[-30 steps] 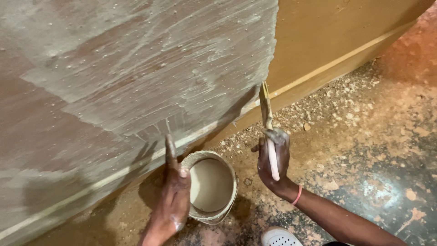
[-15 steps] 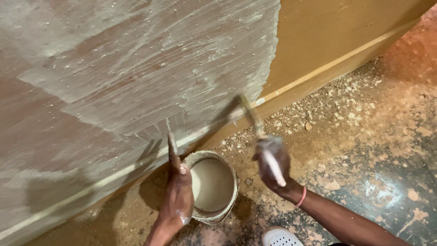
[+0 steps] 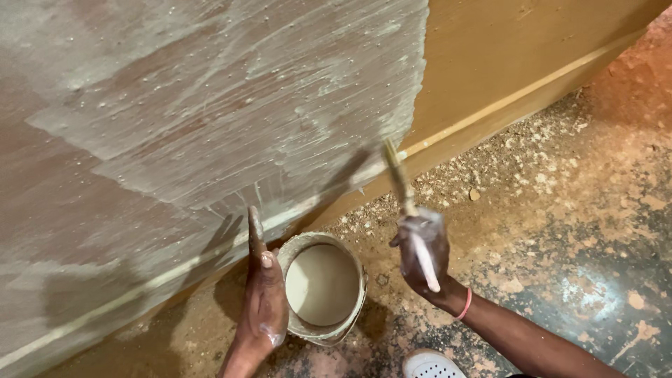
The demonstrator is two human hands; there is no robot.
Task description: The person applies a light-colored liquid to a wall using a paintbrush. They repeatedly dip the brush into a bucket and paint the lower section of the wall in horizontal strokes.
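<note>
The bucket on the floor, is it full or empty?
Partly full. The bucket stands upright and open, with pale creamy mix inside, its surface below the rim. How deep it goes cannot be told. The left hand rests beside it.

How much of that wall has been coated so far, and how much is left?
Done: a grey streaked coat covers most of the wall in view, down to the skirting. In hand: the right hand holds a brush at the coat's edge; the left hand holds a small tool beside the paint bucket. Left: the bare tan wall section to the right.
</note>
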